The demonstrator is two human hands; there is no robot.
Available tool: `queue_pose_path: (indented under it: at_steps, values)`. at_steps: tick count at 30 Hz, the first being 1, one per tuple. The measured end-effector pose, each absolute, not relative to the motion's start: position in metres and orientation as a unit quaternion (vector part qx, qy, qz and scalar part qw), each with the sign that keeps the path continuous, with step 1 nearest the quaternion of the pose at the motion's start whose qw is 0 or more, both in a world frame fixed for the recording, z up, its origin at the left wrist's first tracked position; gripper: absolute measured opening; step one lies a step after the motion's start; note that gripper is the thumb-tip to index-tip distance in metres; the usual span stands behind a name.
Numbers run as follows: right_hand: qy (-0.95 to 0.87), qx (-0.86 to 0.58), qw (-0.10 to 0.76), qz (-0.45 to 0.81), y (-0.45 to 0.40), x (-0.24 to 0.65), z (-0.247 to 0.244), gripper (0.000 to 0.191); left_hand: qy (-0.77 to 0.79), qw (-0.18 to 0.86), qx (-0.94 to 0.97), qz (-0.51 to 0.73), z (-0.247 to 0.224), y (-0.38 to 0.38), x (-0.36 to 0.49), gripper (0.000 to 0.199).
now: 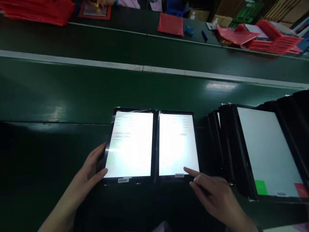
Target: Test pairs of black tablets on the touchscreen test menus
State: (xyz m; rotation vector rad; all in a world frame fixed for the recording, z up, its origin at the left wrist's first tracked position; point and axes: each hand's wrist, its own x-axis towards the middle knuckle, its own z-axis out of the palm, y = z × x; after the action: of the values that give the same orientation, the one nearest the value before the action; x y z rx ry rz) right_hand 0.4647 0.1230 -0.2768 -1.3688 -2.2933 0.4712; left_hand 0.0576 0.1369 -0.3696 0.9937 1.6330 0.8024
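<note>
Two lit tablets lie side by side on the dark green work surface, the left tablet (130, 145) and the right tablet (178, 145), both showing white screens with faint text. My left hand (90, 172) grips the lower left edge of the left tablet, thumb on its front and fingers at its side. Over the lower right of the right tablet, my right hand (213, 195) has its index finger stretched out at the screen; it holds nothing, and the other fingers are partly curled.
At the right stand several black-cased tablets, the front tablet (270, 151) lit with green and red corners. Across the green belt (96, 90) with its metal rail (96, 62), red pouches (36, 11) and more red pouches (277, 38) lie on the far bench. Another person's hand (105, 2) is at the top.
</note>
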Motion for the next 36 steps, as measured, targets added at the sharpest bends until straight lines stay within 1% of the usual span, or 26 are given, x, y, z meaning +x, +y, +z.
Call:
queue_pose_path:
  at_steps: [4, 8, 14, 18, 21, 23, 26, 30, 36]
  values:
    - [-0.846, -0.463, 0.191, 0.184, 0.113, 0.461, -0.275, 0.046, 0.706, 0.430, 0.475, 0.300, -0.364, 0.136, 0.068, 0.096]
    - [-0.837, -0.464, 0.193, 0.214, 0.113, 0.458, -0.278, 0.043, 0.709, 0.391, 0.537, 0.235, -0.365, 0.126, 0.067, 0.113]
    - [-0.775, -0.545, 0.240, 0.213, 0.118, 0.459, -0.279, 0.041, 0.711, 0.343, 0.578, 0.204, -0.366, 0.129, 0.073, 0.121]
    - [-0.788, -0.517, 0.256, 0.213, 0.117, 0.456, -0.277, 0.039, 0.746, 0.325, 0.523, 0.255, -0.360, 0.143, 0.088, 0.118]
    - [-0.802, -0.491, 0.250, 0.231, 0.117, 0.452, -0.275, 0.041, 0.717, 0.375, 0.501, 0.308, -0.357, 0.147, 0.089, 0.109]
    - [-0.805, -0.484, 0.246, 0.240, 0.117, 0.449, -0.276, 0.045, 0.696, 0.406, 0.498, 0.319, -0.357, 0.147, 0.086, 0.105]
    - [-0.807, -0.480, 0.241, 0.246, 0.117, 0.444, -0.277, 0.050, 0.698, 0.418, 0.490, 0.314, -0.356, 0.146, 0.080, 0.108]
    - [-0.814, -0.468, 0.233, 0.253, 0.120, 0.441, -0.277, 0.048, 0.687, 0.426, 0.514, 0.289, -0.358, 0.141, 0.073, 0.108]
    - [-0.827, -0.460, 0.207, 0.249, 0.122, 0.443, -0.274, 0.052, 0.682, 0.363, 0.586, 0.243, -0.367, 0.123, 0.061, 0.109]
